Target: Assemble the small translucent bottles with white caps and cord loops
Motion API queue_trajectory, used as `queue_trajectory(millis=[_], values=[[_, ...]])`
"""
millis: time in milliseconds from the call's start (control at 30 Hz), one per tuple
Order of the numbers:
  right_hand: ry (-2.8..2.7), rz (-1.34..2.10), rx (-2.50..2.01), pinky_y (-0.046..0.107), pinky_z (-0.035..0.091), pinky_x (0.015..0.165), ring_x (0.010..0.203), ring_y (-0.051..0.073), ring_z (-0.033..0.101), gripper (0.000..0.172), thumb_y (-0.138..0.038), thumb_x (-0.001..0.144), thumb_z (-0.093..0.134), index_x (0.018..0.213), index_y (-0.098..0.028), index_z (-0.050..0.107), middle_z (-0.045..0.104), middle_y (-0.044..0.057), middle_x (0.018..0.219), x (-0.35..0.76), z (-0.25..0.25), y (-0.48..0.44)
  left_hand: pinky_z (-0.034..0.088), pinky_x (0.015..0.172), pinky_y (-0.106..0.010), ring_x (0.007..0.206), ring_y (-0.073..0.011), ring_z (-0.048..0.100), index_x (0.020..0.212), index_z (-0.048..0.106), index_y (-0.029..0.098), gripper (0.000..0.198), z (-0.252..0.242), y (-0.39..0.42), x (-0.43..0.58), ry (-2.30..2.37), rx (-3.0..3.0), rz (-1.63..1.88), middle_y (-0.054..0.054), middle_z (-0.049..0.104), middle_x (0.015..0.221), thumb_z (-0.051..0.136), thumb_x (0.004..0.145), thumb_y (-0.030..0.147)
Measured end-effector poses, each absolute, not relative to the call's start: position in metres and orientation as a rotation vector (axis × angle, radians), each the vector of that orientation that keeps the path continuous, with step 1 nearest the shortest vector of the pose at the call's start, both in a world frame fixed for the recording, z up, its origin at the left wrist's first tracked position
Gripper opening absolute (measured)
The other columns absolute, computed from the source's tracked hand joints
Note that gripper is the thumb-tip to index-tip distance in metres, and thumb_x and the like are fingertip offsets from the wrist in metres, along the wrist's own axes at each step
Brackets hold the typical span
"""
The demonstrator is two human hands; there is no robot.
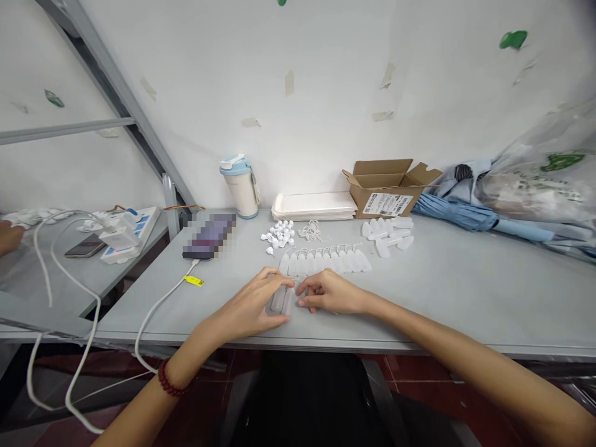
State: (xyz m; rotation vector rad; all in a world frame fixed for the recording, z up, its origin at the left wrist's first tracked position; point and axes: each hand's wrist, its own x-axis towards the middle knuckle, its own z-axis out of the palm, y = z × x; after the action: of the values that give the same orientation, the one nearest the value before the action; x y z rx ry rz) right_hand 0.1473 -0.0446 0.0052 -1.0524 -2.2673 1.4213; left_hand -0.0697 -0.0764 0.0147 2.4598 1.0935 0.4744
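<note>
My left hand [261, 301] lies at the table's front, thumb and fingers closed around a translucent plastic tube [287, 302] that rests on the surface, with another beside it partly under the palm. Just to the right, my right hand [326, 292] has its fingers curled together at the tube's upper end; whatever they pinch is too small to make out. Beyond both hands stands a row of similar translucent tubes [335, 262], white cords trailing from their far ends. Behind that row are a heap of small white caps [280, 233] and a bundle of white cords [311, 231].
More translucent tubes [387, 236] lie at right, before an open cardboard box [386, 192]. A stack of white trays [314, 206], a tumbler [241, 188] and a phone [212, 236] on a white cable [156, 310] stand leftward. A blue umbrella [456, 213] lies far right; another person's hand [10, 237] shows at left.
</note>
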Motion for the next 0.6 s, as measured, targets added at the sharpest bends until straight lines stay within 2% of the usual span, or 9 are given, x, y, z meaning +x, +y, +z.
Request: queue_trajectory(millis=[200,400,600], values=[[-2.296,1.31,-1.018,0.02,0.036,0.049,0.046,0.008,0.045,0.027,-0.031,0.08,0.061,0.097,-0.011,0.067,0.063,0.0,0.056,0.146,0.003,-0.044,0.045,0.095,-0.039,0.116,-0.0238,0.044,0.117,0.05,0.022,0.045,0.01,-0.074,-0.072,1.128,2.454,0.526,-0.007,0.056,0.114,0.064,0.074,0.02],[-2.296,1.286,-1.018,0.021,0.036,0.05,0.049,0.01,0.047,0.032,-0.034,0.08,0.061,0.1,-0.01,0.067,0.064,0.001,0.056,0.146,0.002,-0.043,0.044,0.095,-0.044,0.116,-0.0262,0.045,0.116,0.05,0.023,0.05,0.006,-0.074,-0.081,1.133,2.448,0.56,-0.008,0.055,0.12,0.07,0.072,0.034],[-2.318,1.273,-1.013,0.022,0.038,0.051,0.051,0.011,0.05,0.034,-0.035,0.081,0.06,0.102,-0.009,0.067,0.065,0.002,0.057,0.146,0.0,-0.043,0.048,0.089,-0.039,0.112,-0.0253,0.052,0.117,0.052,0.025,0.052,0.004,-0.073,-0.087,1.18,2.397,0.516,-0.008,0.055,0.124,0.07,0.072,0.042]])
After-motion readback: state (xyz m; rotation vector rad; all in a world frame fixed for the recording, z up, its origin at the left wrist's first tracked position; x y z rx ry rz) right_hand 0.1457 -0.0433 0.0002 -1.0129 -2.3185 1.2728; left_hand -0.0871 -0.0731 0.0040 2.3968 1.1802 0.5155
